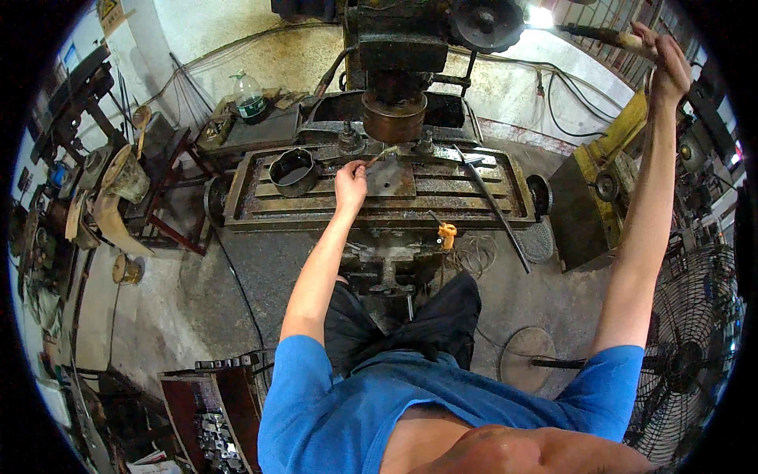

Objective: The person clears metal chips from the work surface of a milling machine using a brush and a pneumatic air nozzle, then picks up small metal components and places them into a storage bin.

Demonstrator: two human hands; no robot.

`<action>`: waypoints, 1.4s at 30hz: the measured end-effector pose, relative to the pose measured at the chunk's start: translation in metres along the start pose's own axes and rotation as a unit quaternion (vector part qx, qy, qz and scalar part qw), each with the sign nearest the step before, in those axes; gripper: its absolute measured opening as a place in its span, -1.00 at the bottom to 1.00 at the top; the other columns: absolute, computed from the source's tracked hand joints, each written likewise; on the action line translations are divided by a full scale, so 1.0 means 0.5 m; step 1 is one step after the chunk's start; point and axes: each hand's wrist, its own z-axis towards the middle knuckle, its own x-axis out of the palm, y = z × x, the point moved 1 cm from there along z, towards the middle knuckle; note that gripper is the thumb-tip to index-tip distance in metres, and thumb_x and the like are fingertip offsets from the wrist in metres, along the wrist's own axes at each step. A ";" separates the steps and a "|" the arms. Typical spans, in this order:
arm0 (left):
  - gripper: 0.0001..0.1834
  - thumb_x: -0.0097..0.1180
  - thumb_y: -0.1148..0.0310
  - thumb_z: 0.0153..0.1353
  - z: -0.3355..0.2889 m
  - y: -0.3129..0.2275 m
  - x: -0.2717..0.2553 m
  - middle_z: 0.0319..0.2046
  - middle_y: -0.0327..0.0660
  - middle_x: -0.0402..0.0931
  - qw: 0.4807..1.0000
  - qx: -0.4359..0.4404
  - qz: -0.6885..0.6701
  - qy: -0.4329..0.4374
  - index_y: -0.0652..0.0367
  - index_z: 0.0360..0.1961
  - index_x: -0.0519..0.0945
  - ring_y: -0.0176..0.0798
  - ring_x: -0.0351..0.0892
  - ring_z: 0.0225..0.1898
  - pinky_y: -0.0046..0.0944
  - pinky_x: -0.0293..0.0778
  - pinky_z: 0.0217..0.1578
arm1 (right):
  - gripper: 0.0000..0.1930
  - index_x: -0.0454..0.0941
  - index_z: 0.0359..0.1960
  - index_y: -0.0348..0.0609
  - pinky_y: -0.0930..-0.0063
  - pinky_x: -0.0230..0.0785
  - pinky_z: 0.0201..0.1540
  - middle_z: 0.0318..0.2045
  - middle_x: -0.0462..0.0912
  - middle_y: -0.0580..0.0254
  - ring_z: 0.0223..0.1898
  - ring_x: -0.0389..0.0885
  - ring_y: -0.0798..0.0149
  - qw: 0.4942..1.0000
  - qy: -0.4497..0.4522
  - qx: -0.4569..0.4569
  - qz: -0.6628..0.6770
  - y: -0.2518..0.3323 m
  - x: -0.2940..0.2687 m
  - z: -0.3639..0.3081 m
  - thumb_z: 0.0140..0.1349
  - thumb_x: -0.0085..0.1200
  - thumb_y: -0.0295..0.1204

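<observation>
My left hand (351, 188) is closed around a thin stick-like brush (384, 155), whose tip points at the flat metal plate (392, 180) on the slotted machine table (272, 207). Above the plate hangs the round brown machine spindle head (394, 117). My right hand (669, 69) is raised at the upper right, its fingers wrapped round the pale end of a long lever (604, 34) that runs toward the machine's dark handwheel (487, 22). A dark round pot (294, 172) with dark contents stands on the table, left of my left hand.
A long metal bar (493, 209) leans over the table's front edge. An orange hand-held control (447, 235) hangs at the front. A large fan (685, 363) stands at right, a yellow machine (604, 178) behind it. A clear bottle (248, 96) sits on the left bench.
</observation>
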 end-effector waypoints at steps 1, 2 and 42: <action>-0.78 -0.08 0.43 0.20 -0.005 -0.017 -0.004 -0.58 -0.22 0.45 1.000 -0.010 -0.012 0.004 0.35 -0.20 0.48 -0.44 0.31 -0.73 -0.39 0.26 -0.70 | -0.83 0.47 -0.30 -0.38 0.14 0.35 -0.08 -0.31 0.52 -0.04 -0.19 0.52 -0.08 0.998 0.014 -0.013 0.052 -0.018 -0.009 0.010 0.22 -0.20 -0.56; -0.78 -0.09 0.43 0.20 -0.013 -0.034 -0.010 -0.58 -0.22 0.45 0.999 -0.020 -0.024 0.009 0.35 -0.20 0.48 -0.44 0.30 -0.73 -0.39 0.26 -0.70 | -0.82 0.47 -0.27 -0.37 0.14 0.35 -0.07 -0.27 0.52 -0.04 -0.18 0.52 -0.07 0.994 0.028 -0.025 0.103 -0.034 -0.019 0.019 0.22 -0.19 -0.55; -0.70 0.03 0.24 0.10 -0.276 -0.078 -0.749 -0.40 -0.01 0.56 0.882 -0.027 0.451 -0.136 0.24 -0.23 0.55 -0.04 0.56 -0.34 -0.19 0.42 -0.33 | -0.39 0.29 -0.02 -0.23 0.65 0.19 -0.70 -0.51 0.48 0.29 -0.69 0.38 0.48 0.605 -0.036 0.643 0.468 0.490 0.396 -0.725 -0.24 0.06 -0.39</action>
